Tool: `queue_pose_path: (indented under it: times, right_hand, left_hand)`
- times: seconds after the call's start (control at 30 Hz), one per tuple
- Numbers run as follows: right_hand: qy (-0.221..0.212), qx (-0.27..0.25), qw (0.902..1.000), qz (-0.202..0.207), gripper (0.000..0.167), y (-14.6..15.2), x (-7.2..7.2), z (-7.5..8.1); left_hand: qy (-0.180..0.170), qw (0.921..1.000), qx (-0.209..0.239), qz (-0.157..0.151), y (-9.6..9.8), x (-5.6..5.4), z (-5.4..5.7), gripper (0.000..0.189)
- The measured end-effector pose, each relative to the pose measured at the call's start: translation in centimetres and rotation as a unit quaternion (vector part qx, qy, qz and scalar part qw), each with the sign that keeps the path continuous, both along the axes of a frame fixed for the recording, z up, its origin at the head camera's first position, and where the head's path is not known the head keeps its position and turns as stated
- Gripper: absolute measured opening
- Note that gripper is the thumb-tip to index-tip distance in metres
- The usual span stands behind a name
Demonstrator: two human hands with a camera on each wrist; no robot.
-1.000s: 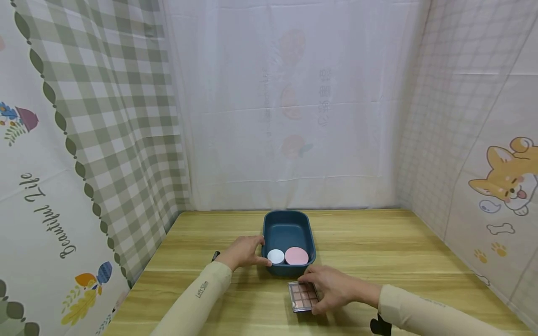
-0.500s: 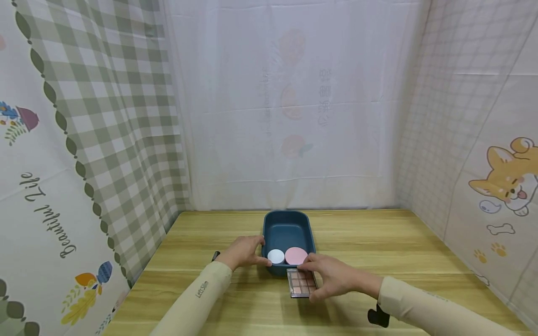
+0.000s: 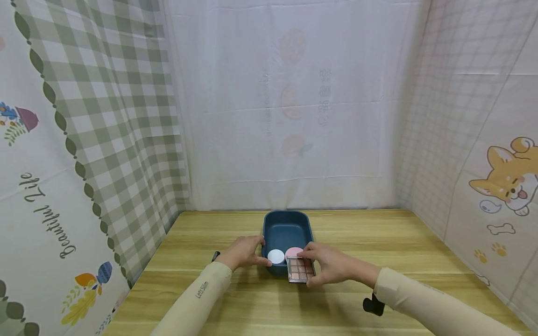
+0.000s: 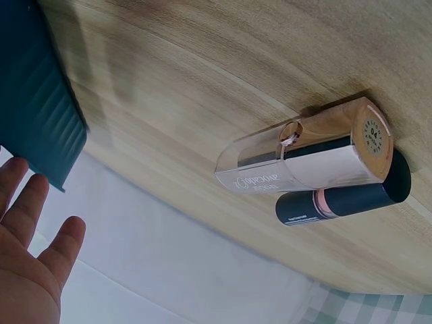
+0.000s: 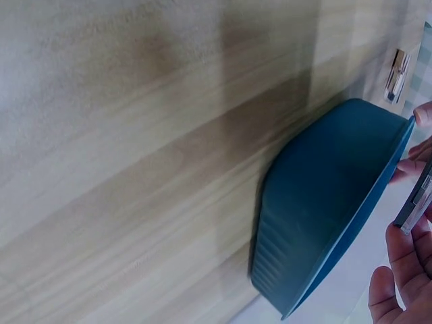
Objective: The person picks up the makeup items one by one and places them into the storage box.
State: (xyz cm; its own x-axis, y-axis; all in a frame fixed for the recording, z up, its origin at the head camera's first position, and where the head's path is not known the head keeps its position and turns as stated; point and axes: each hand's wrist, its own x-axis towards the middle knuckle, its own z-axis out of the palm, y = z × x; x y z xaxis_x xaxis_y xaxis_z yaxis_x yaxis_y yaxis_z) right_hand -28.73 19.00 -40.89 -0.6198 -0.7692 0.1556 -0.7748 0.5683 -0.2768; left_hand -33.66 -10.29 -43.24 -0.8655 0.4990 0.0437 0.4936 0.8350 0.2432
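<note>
In the head view my right hand [image 3: 332, 265] pinches an eyeshadow palette [image 3: 300, 269] with a clear cover and several brown and pink pans. Its far edge overlaps the near rim of a dark blue bin [image 3: 287, 235] and partly covers a round pink item [image 3: 293, 251] inside. Beside that lies a round white item [image 3: 276, 256]. My left hand [image 3: 244, 252] rests at the bin's near left corner, fingers fairly straight. The right wrist view shows the palette [image 5: 414, 202] edge-on between fingers, beside the bin's outer wall [image 5: 324, 182].
In the left wrist view, a clear-and-tan cosmetic tube [image 4: 310, 152] marked 04 and a black tube [image 4: 344, 196] with a pink band lie on the wooden table [image 4: 175, 88]. A white cloth [image 3: 290, 140] hangs behind the table, with printed cloths at both sides.
My right hand has carried the palette up and forward from in front of the bin to over its near rim. The left hand and the bin have stayed put.
</note>
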Motion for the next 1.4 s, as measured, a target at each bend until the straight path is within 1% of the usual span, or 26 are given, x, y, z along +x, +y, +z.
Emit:
queue_pose_path:
  times: [0.2,0.3,0.47,0.67,0.83,1.03,1.27,1.4]
  right_hand:
    - [-0.006,0.007,0.9996,-0.025,0.07,0.1,-0.8,0.3]
    - [-0.01,0.004,0.9993,-0.037,0.07,0.1,-1.3,0.4]
    - [-0.005,0.007,0.9986,-0.053,0.069,0.2,-2.0,0.7]
    - [-0.011,0.007,0.9974,-0.071,0.07,0.2,-2.5,1.0]
    - [-0.011,0.007,0.9963,-0.085,0.07,0.1,-3.0,1.2]
    - [-0.011,0.001,0.9953,-0.096,0.071,0.0,-3.6,1.6]
    - [-0.008,-0.006,0.9954,-0.095,0.073,0.2,-4.4,1.7]
    - [-0.011,-0.007,0.9946,-0.103,0.072,0.2,-4.9,1.8]
  left_hand:
    - [0.004,1.0,-0.001,-0.002,-0.1,0.0,0.0,0.068]
    - [0.002,1.0,0.001,-0.001,-0.1,-0.1,-0.1,0.068]
    - [-0.005,1.0,0.005,0.005,0.0,-0.1,-0.2,0.069]
    - [-0.004,0.9999,0.009,0.006,0.0,-0.1,-0.1,0.069]
    - [-0.007,0.9999,0.008,0.012,0.0,-0.1,-0.1,0.069]
    - [-0.008,0.9998,0.009,0.014,0.1,-0.2,-0.2,0.069]
    - [-0.005,0.9999,0.005,0.006,0.0,-0.2,-0.1,0.069]
    - [-0.011,0.9999,0.005,0.011,0.0,-0.1,0.0,0.069]
